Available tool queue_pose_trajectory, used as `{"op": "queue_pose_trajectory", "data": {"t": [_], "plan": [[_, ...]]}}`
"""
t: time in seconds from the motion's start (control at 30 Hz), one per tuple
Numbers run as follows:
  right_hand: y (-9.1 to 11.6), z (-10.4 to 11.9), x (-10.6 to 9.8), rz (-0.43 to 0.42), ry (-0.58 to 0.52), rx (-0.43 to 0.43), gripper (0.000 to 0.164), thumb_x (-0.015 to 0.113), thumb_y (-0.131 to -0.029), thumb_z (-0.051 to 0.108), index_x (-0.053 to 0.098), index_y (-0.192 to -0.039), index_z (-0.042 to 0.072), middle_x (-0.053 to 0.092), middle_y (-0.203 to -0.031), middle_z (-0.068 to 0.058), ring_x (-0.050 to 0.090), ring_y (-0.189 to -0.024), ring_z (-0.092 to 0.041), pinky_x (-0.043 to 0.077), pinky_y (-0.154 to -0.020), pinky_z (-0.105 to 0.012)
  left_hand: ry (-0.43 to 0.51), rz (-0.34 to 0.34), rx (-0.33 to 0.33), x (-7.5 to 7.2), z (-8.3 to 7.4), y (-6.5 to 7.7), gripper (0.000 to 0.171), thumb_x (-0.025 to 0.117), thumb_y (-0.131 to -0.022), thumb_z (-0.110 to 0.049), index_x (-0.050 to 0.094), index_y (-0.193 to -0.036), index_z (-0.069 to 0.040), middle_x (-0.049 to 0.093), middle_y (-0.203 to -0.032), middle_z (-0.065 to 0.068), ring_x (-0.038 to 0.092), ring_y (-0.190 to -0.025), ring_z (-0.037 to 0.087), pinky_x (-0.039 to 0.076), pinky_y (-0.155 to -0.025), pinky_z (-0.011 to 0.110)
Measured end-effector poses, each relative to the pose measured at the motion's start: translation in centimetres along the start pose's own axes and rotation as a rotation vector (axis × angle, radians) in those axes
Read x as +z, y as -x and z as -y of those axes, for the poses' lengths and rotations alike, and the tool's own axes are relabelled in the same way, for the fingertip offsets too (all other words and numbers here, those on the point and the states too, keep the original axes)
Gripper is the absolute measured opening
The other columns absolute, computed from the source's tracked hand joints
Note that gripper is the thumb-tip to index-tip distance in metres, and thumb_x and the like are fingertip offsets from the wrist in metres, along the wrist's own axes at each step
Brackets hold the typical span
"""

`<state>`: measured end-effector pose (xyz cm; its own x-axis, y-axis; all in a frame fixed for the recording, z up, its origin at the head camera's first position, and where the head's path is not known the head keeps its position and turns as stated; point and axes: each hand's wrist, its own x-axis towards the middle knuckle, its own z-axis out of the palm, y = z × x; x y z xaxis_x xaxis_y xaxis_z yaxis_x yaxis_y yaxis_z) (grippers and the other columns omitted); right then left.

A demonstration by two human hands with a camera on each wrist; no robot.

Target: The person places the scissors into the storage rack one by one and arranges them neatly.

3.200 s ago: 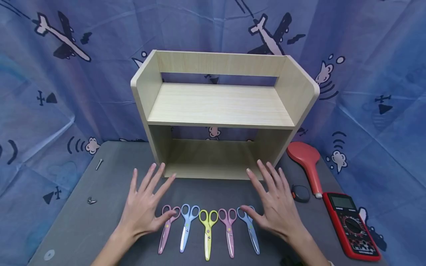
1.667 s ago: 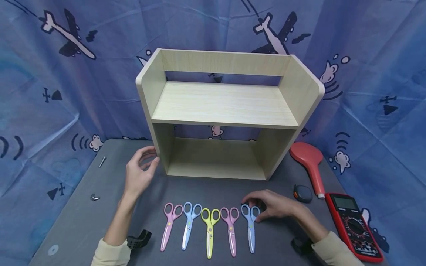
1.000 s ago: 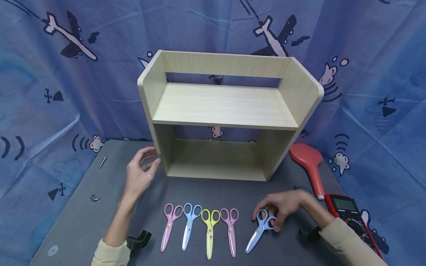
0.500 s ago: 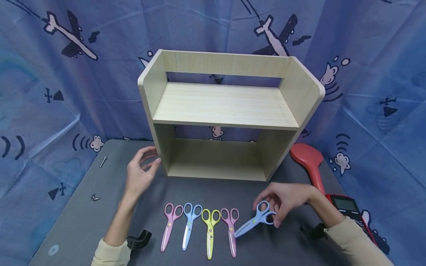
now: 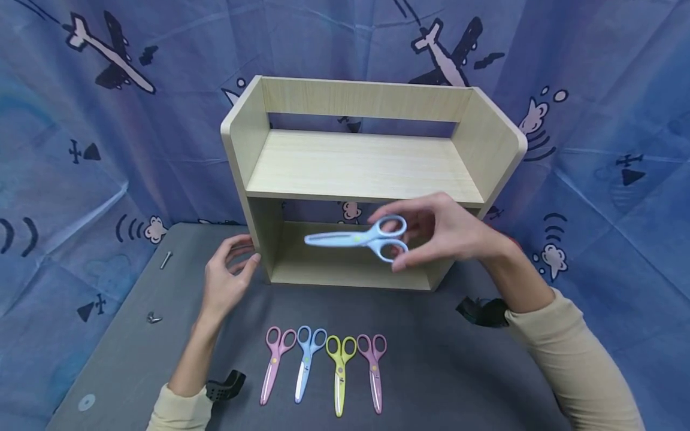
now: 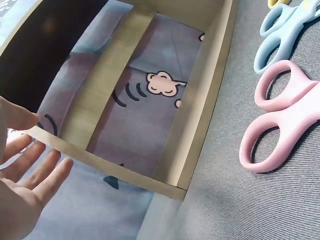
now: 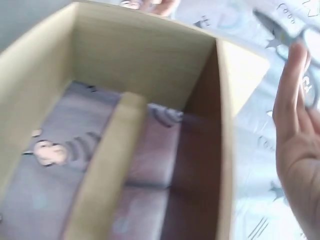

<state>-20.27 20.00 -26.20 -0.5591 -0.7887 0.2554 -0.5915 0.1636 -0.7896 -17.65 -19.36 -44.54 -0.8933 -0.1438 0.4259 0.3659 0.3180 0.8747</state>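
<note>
My right hand [image 5: 439, 233] pinches a pair of blue scissors [image 5: 345, 239] by the handle loops, blades pointing left, in front of the shelf's lower compartment. In the right wrist view the fingers and the scissors [image 7: 287, 37] show at the upper right, partly cut off. My left hand [image 5: 229, 281] touches the outer left side of the wooden shelf [image 5: 366, 164], its fingers relaxed and the thumb at the front edge. On the table lie pink scissors [image 5: 273, 362], blue scissors [image 5: 305, 362], yellow scissors [image 5: 339, 374] and more pink scissors [image 5: 373, 371], side by side in a row.
A bolt [image 5: 166, 260], a small metal fitting [image 5: 153, 318] and a white disc [image 5: 86, 402] lie on the grey table [image 5: 178, 287] at left. My right arm hides most of the table's right side. A blue patterned cloth [image 5: 178, 120] hangs behind the shelf.
My right hand has taken the blue scissors from the row's right end, turned the blades leftward and lifted them toward the shelf. My left hand has moved to the shelf's left side.
</note>
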Motion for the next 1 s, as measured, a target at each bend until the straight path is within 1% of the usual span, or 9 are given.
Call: {"op": "queue_pose_trajectory", "data": {"t": [0.13,0.23,0.37,0.47,0.53,0.6,0.7,0.83,1.0], "plan": [[-4.6,2.0,-0.4,-0.157,0.077,0.074,0.062,0.096,-0.079,0.003,0.072,-0.136,0.003,0.079,-0.104,-0.009,0.075,-0.086,-0.018,0.069,-0.08,-0.025,0.002,0.0,0.006,0.0,0.0,0.0,0.043,0.074,-0.098,0.005,0.064,-0.14,0.003,0.068,-0.137,0.023,0.069,-0.124,0.039,0.058,-0.091,0.005],[-8.1,2.3,-0.4,-0.239,0.095,0.141,0.06,0.096,-0.08,0.009,0.073,-0.135,0.006,0.079,-0.101,-0.011,0.072,-0.083,-0.017,0.066,-0.076,-0.022,0.008,0.0,0.003,0.0,0.0,0.0,0.043,0.074,-0.098,0.005,0.064,-0.14,0.002,0.069,-0.137,0.022,0.069,-0.124,0.037,0.059,-0.092,0.006],[-12.2,1.4,0.2,-0.304,0.102,0.208,0.058,0.097,-0.08,0.016,0.074,-0.131,0.004,0.081,-0.1,-0.012,0.074,-0.081,-0.012,0.063,-0.072,-0.02,0.017,-0.002,-0.012,0.0,0.1,0.0,0.044,0.074,-0.098,0.005,0.064,-0.14,0.001,0.069,-0.138,0.02,0.07,-0.122,0.022,0.06,-0.092,0.008],[-14.5,0.4,1.1,-0.303,0.101,0.247,0.059,0.098,-0.08,0.019,0.073,-0.131,0.002,0.083,-0.098,-0.013,0.078,-0.077,-0.013,0.066,-0.068,-0.025,0.025,-0.005,-0.023,-0.1,0.2,0.0,0.044,0.074,-0.098,0.005,0.064,-0.14,0.0,0.068,-0.138,0.019,0.069,-0.12,0.009,0.061,-0.092,0.009],[-15.5,-0.2,1.8,-0.3,0.155,0.257,0.058,0.098,-0.081,0.023,0.074,-0.129,0.003,0.082,-0.096,-0.012,0.077,-0.073,-0.014,0.066,-0.064,-0.027,0.028,-0.006,-0.025,-0.2,0.2,0.0,0.044,0.074,-0.098,0.005,0.064,-0.14,0.001,0.068,-0.138,0.019,0.067,-0.118,0.004,0.061,-0.092,0.009],[-16.3,-0.6,2.4,-0.31,0.233,0.261,0.058,0.099,-0.08,0.028,0.075,-0.128,0.006,0.082,-0.095,-0.01,0.076,-0.074,-0.015,0.064,-0.067,-0.027,0.027,-0.004,-0.023,-0.2,0.2,0.1,0.044,0.074,-0.098,0.005,0.064,-0.14,0.001,0.068,-0.138,0.02,0.067,-0.118,0.002,0.06,-0.092,0.009],[-16.9,-1.0,3.2,-0.344,0.385,0.252,0.061,0.1,-0.078,0.037,0.076,-0.125,0.007,0.08,-0.097,-0.006,0.073,-0.081,-0.015,0.058,-0.071,-0.026,0.025,0.002,-0.013,-0.1,0.1,0.1,0.043,0.073,-0.099,0.004,0.064,-0.141,0.001,0.068,-0.138,0.021,0.066,-0.118,0.002,0.06,-0.091,0.008],[-17.3,-1.4,3.8,-0.363,0.498,0.243,0.065,0.098,-0.077,0.048,0.076,-0.121,0.005,0.079,-0.104,-0.007,0.069,-0.09,-0.018,0.055,-0.077,-0.029,0.026,0.003,0.0,-0.1,0.1,0.0,0.043,0.074,-0.099,0.004,0.064,-0.141,0.002,0.069,-0.137,0.022,0.067,-0.117,0.003,0.06,-0.09,0.007],[-17.5,-1.6,4.4,-0.373,0.545,0.225,0.061,0.096,-0.077,0.056,0.082,-0.111,0.007,0.08,-0.1,-0.008,0.066,-0.091,-0.019,0.052,-0.076,-0.029,0.016,-0.002,0.006,-0.1,0.1,0.1,0.043,0.074,-0.099,0.004,0.064,-0.14,0.002,0.069,-0.136,0.023,0.07,-0.12,0.017,0.059,-0.089,0.006]]}}
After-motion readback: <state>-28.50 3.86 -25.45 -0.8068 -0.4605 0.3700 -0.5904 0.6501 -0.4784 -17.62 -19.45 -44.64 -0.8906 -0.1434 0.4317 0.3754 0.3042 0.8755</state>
